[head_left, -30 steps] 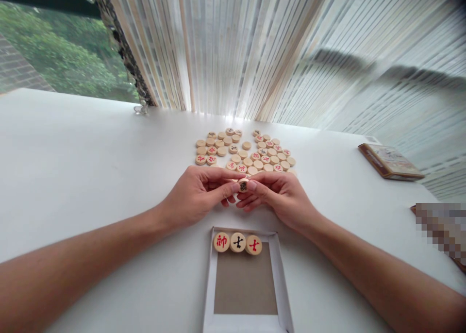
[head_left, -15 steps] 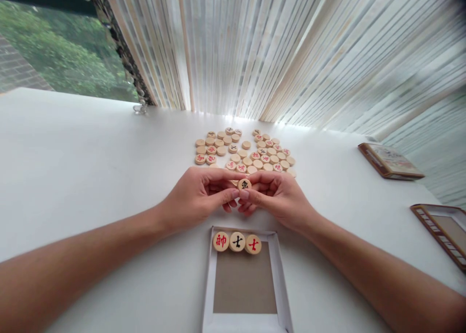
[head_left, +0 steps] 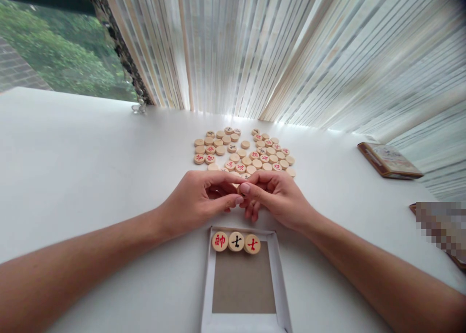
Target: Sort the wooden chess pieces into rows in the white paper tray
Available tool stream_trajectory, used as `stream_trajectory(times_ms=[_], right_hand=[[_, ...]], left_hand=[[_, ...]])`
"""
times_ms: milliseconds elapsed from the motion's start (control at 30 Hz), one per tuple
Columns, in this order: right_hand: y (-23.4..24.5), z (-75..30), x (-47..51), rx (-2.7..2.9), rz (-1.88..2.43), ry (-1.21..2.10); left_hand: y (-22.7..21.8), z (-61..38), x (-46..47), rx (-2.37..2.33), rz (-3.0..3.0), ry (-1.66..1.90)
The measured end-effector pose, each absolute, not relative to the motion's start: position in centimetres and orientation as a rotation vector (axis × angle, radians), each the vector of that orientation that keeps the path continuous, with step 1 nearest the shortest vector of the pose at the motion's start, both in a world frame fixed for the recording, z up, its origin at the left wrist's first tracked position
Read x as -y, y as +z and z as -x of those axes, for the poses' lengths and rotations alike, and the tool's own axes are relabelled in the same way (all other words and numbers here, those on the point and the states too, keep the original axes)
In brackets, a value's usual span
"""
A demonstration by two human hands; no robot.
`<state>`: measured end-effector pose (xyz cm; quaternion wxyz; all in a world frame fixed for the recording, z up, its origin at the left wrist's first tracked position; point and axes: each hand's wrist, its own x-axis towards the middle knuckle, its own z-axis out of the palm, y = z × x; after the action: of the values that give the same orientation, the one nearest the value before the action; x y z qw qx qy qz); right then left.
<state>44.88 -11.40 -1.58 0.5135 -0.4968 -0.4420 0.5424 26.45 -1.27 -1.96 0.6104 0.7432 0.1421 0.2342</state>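
My left hand [head_left: 198, 199] and my right hand [head_left: 278, 197] meet fingertip to fingertip just above the white table, both pinched shut on one round wooden chess piece. My thumbs cover it almost wholly, so its face does not show. Directly below my hands lies a shallow white box tray [head_left: 208, 279] with a brown floor. Along its top edge three pieces sit in a row: a red-marked one [head_left: 220, 241], a black-marked one [head_left: 236, 241] and another red-marked one [head_left: 252, 243]. Beyond my hands lies a loose spread of several more chess pieces [head_left: 243, 151].
A flat printed box [head_left: 389, 160] lies at the far right of the white table [head_left: 91, 168]. A pixelated patch [head_left: 440, 228] covers something at the right edge. Striped curtains [head_left: 273, 51] hang along the table's back edge, with a window [head_left: 54, 56] at the upper left.
The held piece showed its black character between my fingertips; my thumbs have closed over it and my hands have sunk slightly toward the tray.
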Motion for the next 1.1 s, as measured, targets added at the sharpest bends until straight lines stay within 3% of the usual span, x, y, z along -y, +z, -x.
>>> stream_trajectory(times_ms=[1100], right_hand=[[-1.96,-45.2,11.64,1.12,1.192,1.321]], left_hand=[[-1.95,-26.71,0.92,-0.357,-1.649,0.529]])
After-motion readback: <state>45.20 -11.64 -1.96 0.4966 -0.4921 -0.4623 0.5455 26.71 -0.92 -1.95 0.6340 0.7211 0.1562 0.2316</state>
